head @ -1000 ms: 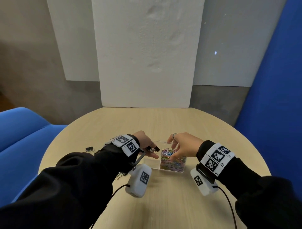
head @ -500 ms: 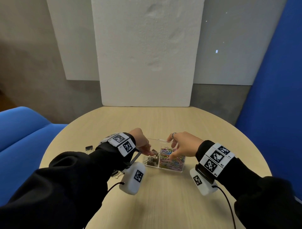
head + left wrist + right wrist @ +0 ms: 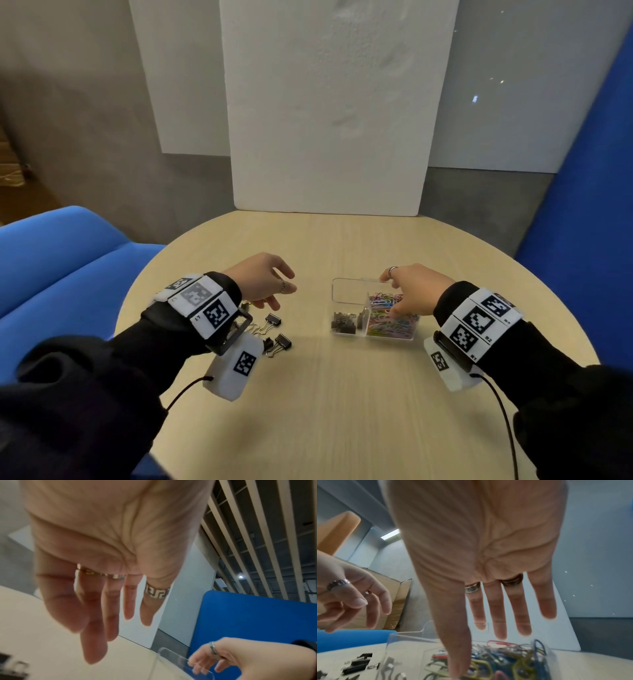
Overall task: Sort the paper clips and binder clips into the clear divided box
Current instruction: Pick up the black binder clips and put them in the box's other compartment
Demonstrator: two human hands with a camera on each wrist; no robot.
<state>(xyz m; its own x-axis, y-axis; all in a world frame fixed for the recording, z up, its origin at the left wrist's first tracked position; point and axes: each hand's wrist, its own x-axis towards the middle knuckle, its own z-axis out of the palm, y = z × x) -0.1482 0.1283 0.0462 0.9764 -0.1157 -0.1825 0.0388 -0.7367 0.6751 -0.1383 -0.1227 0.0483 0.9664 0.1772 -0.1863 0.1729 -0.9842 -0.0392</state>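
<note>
The clear divided box (image 3: 349,291) stands on the table. Black binder clips (image 3: 343,324) lie in its left compartment, coloured paper clips (image 3: 390,320) fill the right one. My right hand (image 3: 394,294) spans the right compartment and grips the box (image 3: 406,639), fingers over the far rim, thumb on the near wall by the paper clips (image 3: 513,660). My left hand (image 3: 282,291) hovers left of the box with relaxed fingers (image 3: 96,635) and holds nothing. Beneath it several loose binder clips (image 3: 274,320) lie on the table; some are hidden by my wrist.
The round wooden table (image 3: 342,411) ends close on the left and right. A white foam board (image 3: 325,137) stands at its far edge. A blue seat (image 3: 51,267) is at the left, a blue panel (image 3: 589,205) at the right.
My left hand has drawn back leftward from the box's left compartment to above the loose clips, and the binder clip it held is gone. My right hand stays on the box.
</note>
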